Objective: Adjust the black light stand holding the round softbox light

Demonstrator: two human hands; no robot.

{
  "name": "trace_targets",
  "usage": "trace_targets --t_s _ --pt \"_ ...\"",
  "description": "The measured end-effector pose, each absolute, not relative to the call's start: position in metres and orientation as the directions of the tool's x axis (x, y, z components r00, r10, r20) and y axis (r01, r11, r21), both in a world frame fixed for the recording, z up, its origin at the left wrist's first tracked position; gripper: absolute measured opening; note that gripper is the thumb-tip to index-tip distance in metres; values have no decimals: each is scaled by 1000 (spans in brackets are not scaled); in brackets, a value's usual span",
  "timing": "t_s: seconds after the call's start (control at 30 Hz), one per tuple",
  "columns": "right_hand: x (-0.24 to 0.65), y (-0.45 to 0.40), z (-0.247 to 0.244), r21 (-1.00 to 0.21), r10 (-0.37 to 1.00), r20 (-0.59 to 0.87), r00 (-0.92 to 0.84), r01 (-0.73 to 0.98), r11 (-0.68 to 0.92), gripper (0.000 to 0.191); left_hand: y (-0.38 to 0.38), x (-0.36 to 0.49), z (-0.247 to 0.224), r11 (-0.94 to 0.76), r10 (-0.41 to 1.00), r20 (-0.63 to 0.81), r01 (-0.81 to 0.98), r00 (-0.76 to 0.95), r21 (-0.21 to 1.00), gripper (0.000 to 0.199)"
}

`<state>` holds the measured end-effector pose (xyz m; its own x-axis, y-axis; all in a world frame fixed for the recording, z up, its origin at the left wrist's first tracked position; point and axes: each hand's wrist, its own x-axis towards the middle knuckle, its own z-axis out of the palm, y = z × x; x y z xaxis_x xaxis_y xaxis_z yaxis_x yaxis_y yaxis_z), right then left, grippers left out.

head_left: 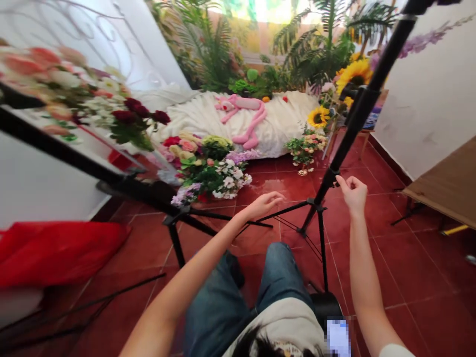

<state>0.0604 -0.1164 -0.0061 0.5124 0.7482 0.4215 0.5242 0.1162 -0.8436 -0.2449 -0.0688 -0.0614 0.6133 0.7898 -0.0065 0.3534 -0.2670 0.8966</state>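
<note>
A black light stand [336, 163] with folded-out legs rises on the right and leans toward the upper right corner. My right hand [352, 192] is closed at a small knob on its lower collar, thumb and index finger pinched at the knob. Over the floor in the middle hangs my left hand [265, 204], its fingers stretched out loosely with nothing in them, left of that stand. A second black stand [111, 178] crosses the left side at a slant.
Artificial flowers [208, 168] lie before a white draped cloth [290, 124] bearing a pink plush toy [251, 104]. Sunflowers [319, 117] stand at the right, a brown board [446, 183] farther right. Red fabric [59, 253] is at the left. Stand legs spread over the red tiles.
</note>
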Motion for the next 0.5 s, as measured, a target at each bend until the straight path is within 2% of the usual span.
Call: trace_targets --t_s 0.1,0.17,0.3,0.4,0.5 --pt "63 -116 -9 -826 729 451 515 551 122 54 -92 -329 -89 -104 887 -121 447 446 888 45" --pt "65 -115 -11 -819 716 460 524 561 116 53 -105 -377 -97 -26 942 -139 481 305 877 44" --pt "63 -115 -11 -819 675 483 558 561 122 49 -118 -450 -80 52 996 -7 527 -86 848 34" --pt "56 -118 -11 -811 629 502 594 576 103 46 -113 -488 -51 89 870 181 507 -458 857 24" --pt "47 -122 -12 -820 592 505 628 564 100 45 -97 -516 -21 56 555 407 521 -725 852 32"
